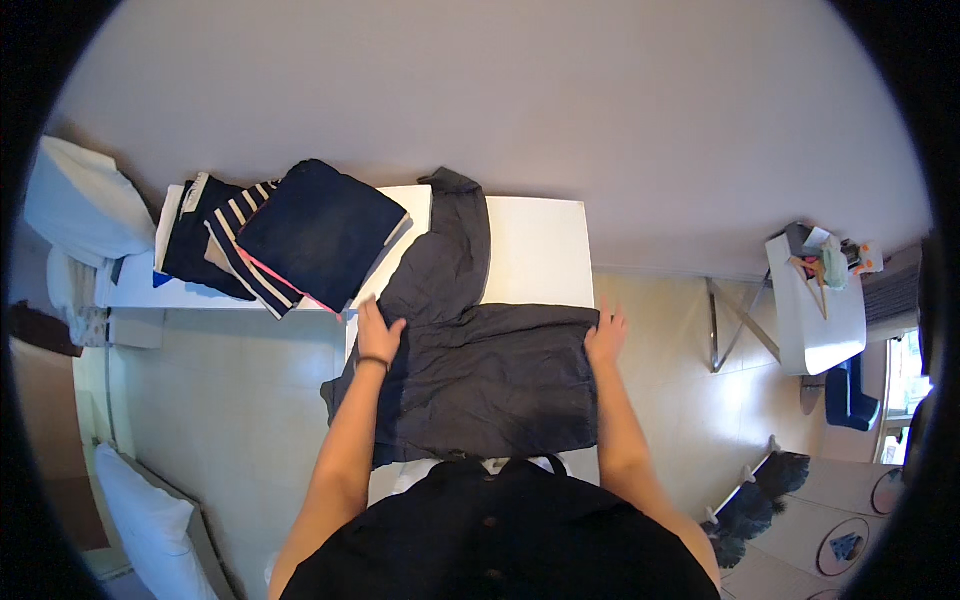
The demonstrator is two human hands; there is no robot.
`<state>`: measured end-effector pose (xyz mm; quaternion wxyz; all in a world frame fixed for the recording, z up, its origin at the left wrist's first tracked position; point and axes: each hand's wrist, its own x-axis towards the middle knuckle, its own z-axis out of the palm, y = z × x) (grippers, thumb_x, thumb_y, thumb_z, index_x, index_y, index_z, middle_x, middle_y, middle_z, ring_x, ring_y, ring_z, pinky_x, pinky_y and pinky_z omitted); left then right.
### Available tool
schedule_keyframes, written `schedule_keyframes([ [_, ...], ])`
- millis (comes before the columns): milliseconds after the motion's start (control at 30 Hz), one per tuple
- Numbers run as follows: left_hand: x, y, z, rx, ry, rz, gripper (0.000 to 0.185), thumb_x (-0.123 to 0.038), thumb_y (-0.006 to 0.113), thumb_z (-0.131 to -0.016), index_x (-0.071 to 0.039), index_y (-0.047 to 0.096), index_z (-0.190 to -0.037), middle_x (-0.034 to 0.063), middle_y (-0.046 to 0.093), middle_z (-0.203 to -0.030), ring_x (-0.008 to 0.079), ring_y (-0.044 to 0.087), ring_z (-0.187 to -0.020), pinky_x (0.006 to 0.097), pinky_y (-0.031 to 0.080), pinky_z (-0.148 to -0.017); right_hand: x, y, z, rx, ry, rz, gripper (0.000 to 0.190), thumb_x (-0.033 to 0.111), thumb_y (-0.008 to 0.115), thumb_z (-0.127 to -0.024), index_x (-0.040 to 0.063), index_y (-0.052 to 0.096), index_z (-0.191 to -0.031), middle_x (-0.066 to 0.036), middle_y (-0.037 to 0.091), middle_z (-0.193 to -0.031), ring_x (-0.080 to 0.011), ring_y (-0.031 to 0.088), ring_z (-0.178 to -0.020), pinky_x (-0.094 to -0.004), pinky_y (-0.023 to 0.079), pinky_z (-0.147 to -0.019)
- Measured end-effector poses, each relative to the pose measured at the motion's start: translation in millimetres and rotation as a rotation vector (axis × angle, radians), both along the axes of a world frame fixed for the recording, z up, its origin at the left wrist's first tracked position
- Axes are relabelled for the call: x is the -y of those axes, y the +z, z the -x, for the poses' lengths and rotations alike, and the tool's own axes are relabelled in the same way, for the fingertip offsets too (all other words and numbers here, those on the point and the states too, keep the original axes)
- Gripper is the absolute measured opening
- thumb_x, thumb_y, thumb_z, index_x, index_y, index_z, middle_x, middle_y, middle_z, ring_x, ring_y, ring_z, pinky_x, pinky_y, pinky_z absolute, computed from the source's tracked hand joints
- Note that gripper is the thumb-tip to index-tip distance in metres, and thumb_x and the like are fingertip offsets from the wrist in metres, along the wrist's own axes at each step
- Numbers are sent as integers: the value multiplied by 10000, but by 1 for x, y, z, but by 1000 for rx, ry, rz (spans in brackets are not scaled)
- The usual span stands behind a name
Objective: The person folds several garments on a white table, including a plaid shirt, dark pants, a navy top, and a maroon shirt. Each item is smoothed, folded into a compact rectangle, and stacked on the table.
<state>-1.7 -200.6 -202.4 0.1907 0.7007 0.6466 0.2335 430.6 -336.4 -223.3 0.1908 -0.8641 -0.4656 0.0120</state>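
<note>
A dark grey long-sleeved garment (502, 382) lies spread and wrinkled on a white table (536, 240) before me. One of its sleeves (461, 240) runs up toward the wall, bent near the shoulder. My left hand (380, 335), with a dark band at its wrist, is at the garment's left part, fingers apart and thumb turned inward. At the upper right corner of the garment, my right hand (606, 337) reaches along the edge with fingers spread, slightly blurred. Neither hand shows cloth gripped in it. The garment's near edge meets my black top.
Folded dark navy clothes (322, 225) and a striped garment (255, 225) are stacked on the white surface at left. Pillows (86, 202) stand beyond them. A white side table (814, 307) holding wooden hangers (817, 285) is at right. A wall rises behind.
</note>
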Motion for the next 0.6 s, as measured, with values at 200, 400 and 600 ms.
schedule_keyframes([
  [200,-69,-7,-23,-81,41,440,693,-196,847,-702,12,478,-1250,231,643,-1086,403,621,-1023,427,472,-921,-40,-9,-54,-313,128,639,435,126,714,-673,200,635,-1094,-103,546,-1257,-350,495,-1141,-545,360,-971],
  [400,-12,39,13,202,-137,-223,197,-75,682,-810,38,617,-958,219,577,-968,422,557,-922,425,458,-795,44,23,-21,169,284,-72,297,55,724,-597,121,597,-857,-76,521,-937,-289,524,-1000,-545,356,-963],
  [600,150,-61,59,-47,-13,144,253,51,617,-730,36,578,-979,209,487,-951,418,509,-946,444,433,-851,107,-4,11,265,201,224,255,82,731,-655,103,615,-881,-73,550,-984,-285,532,-1038,-551,337,-1030],
])
